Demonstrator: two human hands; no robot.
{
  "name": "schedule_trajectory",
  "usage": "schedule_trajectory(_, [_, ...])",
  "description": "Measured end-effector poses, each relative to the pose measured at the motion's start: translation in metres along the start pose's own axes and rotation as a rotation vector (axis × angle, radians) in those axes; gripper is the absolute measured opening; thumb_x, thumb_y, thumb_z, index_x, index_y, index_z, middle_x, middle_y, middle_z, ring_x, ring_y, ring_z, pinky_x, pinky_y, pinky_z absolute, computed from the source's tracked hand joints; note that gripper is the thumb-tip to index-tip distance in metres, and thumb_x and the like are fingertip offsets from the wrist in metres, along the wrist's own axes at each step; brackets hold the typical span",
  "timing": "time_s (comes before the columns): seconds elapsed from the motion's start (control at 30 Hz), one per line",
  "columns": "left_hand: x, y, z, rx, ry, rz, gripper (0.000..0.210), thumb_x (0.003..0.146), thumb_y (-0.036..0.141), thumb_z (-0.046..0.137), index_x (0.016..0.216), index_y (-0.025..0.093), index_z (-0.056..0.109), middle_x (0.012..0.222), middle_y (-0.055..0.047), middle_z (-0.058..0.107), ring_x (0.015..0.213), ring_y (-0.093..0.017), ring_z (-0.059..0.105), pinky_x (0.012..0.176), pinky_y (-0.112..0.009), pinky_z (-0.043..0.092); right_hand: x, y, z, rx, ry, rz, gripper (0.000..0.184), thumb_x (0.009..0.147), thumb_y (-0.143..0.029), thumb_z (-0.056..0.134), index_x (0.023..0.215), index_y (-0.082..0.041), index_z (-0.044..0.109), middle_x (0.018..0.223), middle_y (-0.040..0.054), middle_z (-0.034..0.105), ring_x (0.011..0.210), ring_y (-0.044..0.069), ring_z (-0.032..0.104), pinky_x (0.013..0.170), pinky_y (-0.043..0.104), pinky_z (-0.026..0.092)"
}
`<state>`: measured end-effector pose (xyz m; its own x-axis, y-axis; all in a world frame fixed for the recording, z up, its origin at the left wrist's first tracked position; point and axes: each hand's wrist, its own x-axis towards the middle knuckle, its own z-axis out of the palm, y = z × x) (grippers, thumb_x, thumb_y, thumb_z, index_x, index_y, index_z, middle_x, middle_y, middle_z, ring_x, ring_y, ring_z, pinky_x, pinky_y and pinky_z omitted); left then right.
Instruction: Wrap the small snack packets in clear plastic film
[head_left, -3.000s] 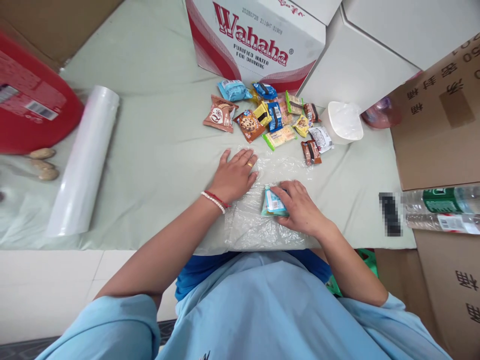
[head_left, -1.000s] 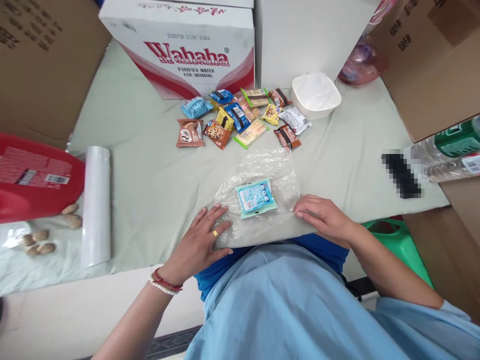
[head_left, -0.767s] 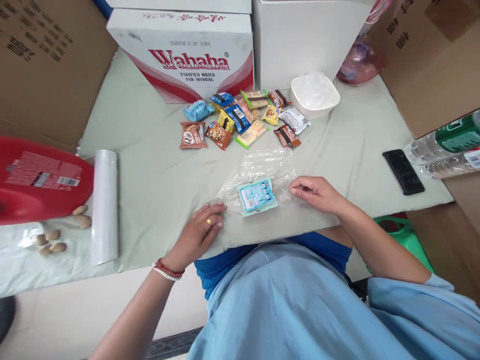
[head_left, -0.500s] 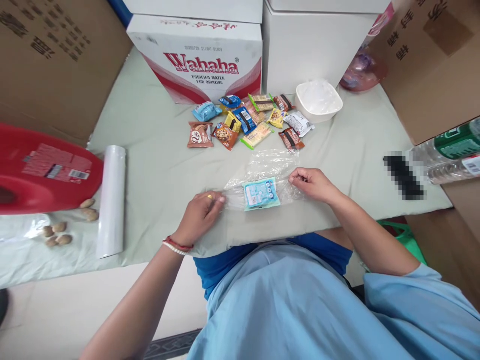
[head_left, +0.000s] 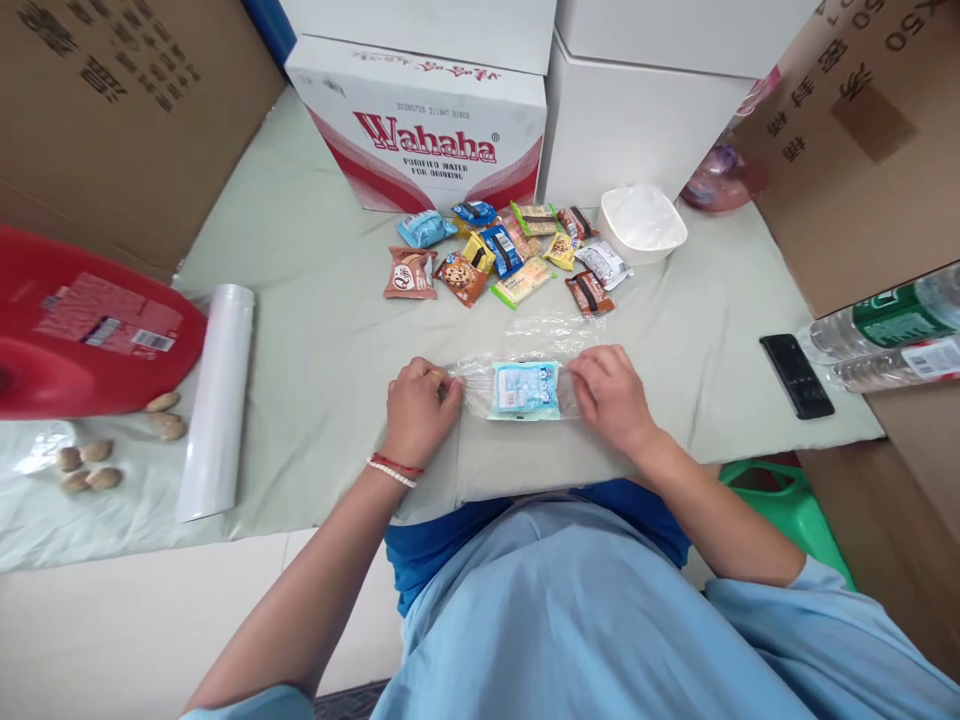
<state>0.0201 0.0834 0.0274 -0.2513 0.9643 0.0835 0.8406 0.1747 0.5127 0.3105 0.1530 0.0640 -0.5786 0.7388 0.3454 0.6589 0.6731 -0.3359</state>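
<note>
A light-blue packet [head_left: 526,390] lies flat near the table's front edge, with a clear plastic bag [head_left: 551,328] around or under it; I cannot tell which. My left hand [head_left: 424,402] is closed on the plastic at the packet's left, thumb and fingers pinching it. At the packet's right, my right hand [head_left: 611,394] is closed on the plastic too, its fingertips partly hidden. The plastic between the hands is pulled into creases, and its loose far part spreads on the cloth beyond the packet.
Several wrapped snacks [head_left: 462,277] lie in a cluster beyond my hands, beside a white bowl [head_left: 643,225]. White boxes [head_left: 442,120] stand behind. A plastic roll [head_left: 217,400], walnuts [head_left: 96,450] and a red container [head_left: 97,330] are left; a phone [head_left: 796,376] and bottles [head_left: 877,325] right.
My right hand has turned inward and come nearer the packet. My left hand has shifted its hold slightly. The plastic is gathered closer around the packet's sides. The whole view has shifted a little.
</note>
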Motion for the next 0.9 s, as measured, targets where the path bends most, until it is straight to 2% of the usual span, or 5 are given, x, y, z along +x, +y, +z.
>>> schedule_trajectory(0.2, [0.011, -0.008, -0.001, -0.112, 0.036, -0.109, 0.024, 0.092, 0.041, 0.055, 0.082, 0.021, 0.065, 0.096, -0.009, 0.063, 0.094, -0.027, 0.064, 0.088, -0.042, 0.052, 0.009, -0.024, 0.038, 0.181, -0.16, -0.302, 0.034, 0.108, -0.021, 0.048, 0.135, -0.019, 0.069, 0.143, 0.0159, 0.066, 0.138, 0.028, 0.057, 0.115, 0.051, 0.052])
schedule_trajectory(0.43, [-0.036, 0.032, -0.029, -0.002, 0.636, 0.217, 0.019, 0.092, 0.019, 0.067, 0.11, 0.019, 0.067, 0.111, -0.013, 0.065, 0.112, -0.031, 0.062, 0.102, -0.05, 0.05, 0.01, -0.017, 0.054, 0.218, -0.217, -0.24, 0.033, 0.109, -0.024, 0.05, 0.134, -0.019, 0.071, 0.144, 0.0167, 0.068, 0.135, 0.029, 0.061, 0.114, 0.053, 0.054])
schedule_trajectory(0.57, [-0.052, 0.068, -0.007, -0.186, 0.353, 0.534, 0.031, 0.096, 0.005, 0.056, 0.121, 0.022, 0.063, 0.113, -0.009, 0.071, 0.11, -0.024, 0.066, 0.098, -0.041, 0.056, 0.011, -0.022, 0.052, 0.276, -0.22, -0.195, 0.033, 0.107, -0.024, 0.052, 0.134, -0.018, 0.071, 0.143, 0.0174, 0.068, 0.135, 0.03, 0.061, 0.115, 0.054, 0.052])
schedule_trajectory(0.73, [-0.029, 0.059, 0.042, -0.124, 0.232, 0.425, 0.027, 0.102, 0.012, 0.05, 0.124, 0.017, 0.065, 0.119, -0.013, 0.073, 0.11, -0.027, 0.065, 0.098, -0.045, 0.059, 0.022, -0.012, 0.034, 0.432, -0.23, -0.08, 0.036, 0.107, -0.024, 0.05, 0.139, -0.02, 0.065, 0.141, 0.0145, 0.07, 0.133, 0.027, 0.063, 0.115, 0.049, 0.053])
schedule_trajectory(0.9, [-0.024, 0.048, 0.052, -0.022, 0.167, 0.431, 0.03, 0.101, 0.011, 0.053, 0.126, 0.017, 0.067, 0.123, -0.013, 0.073, 0.113, -0.028, 0.064, 0.099, -0.045, 0.058, 0.063, 0.016, 0.018, 0.272, -0.143, -0.005, 0.04, 0.099, -0.017, 0.057, 0.136, -0.022, 0.068, 0.135, 0.0135, 0.069, 0.128, 0.03, 0.062, 0.114, 0.052, 0.05])
